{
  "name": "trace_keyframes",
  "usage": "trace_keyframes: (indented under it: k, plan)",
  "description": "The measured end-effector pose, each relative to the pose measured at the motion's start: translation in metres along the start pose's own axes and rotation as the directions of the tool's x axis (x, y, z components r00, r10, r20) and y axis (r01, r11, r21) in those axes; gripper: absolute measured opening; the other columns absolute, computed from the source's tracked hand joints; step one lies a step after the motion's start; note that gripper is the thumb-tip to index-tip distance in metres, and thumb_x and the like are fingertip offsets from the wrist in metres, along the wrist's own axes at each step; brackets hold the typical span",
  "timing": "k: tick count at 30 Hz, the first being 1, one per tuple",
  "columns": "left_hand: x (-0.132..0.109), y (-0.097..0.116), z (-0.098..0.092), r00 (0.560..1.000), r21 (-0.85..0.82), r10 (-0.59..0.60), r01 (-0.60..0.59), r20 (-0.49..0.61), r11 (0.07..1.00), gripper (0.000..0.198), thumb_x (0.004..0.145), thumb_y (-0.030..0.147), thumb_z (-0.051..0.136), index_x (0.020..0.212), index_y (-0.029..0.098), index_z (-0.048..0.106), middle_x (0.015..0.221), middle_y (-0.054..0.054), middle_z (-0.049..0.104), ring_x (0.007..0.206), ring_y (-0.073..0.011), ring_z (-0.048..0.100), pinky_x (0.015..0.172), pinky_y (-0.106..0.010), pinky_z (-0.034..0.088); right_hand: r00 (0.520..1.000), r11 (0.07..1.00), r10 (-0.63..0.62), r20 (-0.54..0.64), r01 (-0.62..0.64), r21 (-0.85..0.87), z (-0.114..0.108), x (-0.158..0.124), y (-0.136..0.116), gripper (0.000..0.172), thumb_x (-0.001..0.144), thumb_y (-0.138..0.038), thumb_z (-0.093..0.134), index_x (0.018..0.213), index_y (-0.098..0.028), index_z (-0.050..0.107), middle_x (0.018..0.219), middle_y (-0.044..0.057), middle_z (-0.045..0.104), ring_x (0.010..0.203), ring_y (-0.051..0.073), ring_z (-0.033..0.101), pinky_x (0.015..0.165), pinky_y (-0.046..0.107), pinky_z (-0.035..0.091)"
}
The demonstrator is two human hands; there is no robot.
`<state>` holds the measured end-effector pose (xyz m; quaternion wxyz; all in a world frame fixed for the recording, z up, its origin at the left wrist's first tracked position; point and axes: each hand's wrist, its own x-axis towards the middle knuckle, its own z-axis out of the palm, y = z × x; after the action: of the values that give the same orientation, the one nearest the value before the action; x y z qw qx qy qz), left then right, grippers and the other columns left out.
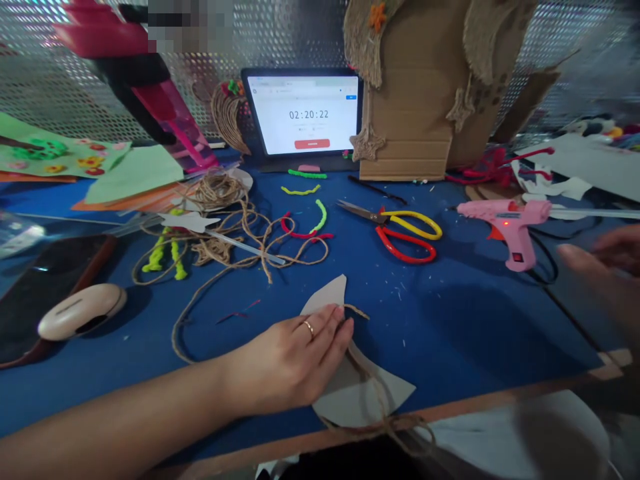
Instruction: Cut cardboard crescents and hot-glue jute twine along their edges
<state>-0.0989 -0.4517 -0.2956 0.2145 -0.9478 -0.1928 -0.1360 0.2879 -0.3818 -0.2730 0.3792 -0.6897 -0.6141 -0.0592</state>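
My left hand [295, 357] lies flat, fingers together, pressing down on a curved grey cardboard cut-out [350, 393] near the table's front edge. A strand of jute twine [373, 390] runs across the cut-out and bunches at the edge. My right hand [607, 267] is blurred at the right edge, fingers spread, holding nothing, a short way from the pink glue gun [510, 223], whose red light is on.
Yellow-and-red scissors [405, 233] lie mid-table. Loose twine [240, 233], pipe cleaners [307, 220] and a paper star lie to the left. A tablet [305, 113] showing a timer and a cardboard model [420, 93] stand at the back. A phone and a cream oval object [80, 310] sit left.
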Motion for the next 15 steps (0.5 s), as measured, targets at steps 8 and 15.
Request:
trace_keyframes:
  k: [8,15]
  plan:
    - [-0.002,0.0,0.003,1.0,-0.006,0.003,-0.003,-0.011,1.0,0.033,0.089,0.006,0.034,0.108,0.002,0.061,0.103,-0.017,0.068,0.098,-0.0216,0.066,0.078,-0.03,0.058,0.843,0.992,0.09,0.53,-0.121,0.025,0.028,0.026,-0.02,0.03,0.074,-0.036,0.064,0.055,-0.018,0.049,0.049,-0.001,0.045,0.049,0.009,0.044,0.05,0.027,0.034]
    - [-0.003,0.0,0.003,1.0,-0.019,-0.009,0.008,-0.016,1.0,0.035,0.088,0.006,0.033,0.107,0.002,0.062,0.103,-0.017,0.068,0.098,-0.0232,0.066,0.076,-0.03,0.058,0.925,0.987,0.119,0.361,-0.149,0.057,0.022,0.02,-0.02,0.023,0.072,-0.024,0.064,0.052,-0.018,0.056,0.053,0.002,0.055,0.052,0.01,0.046,0.054,0.03,0.035]
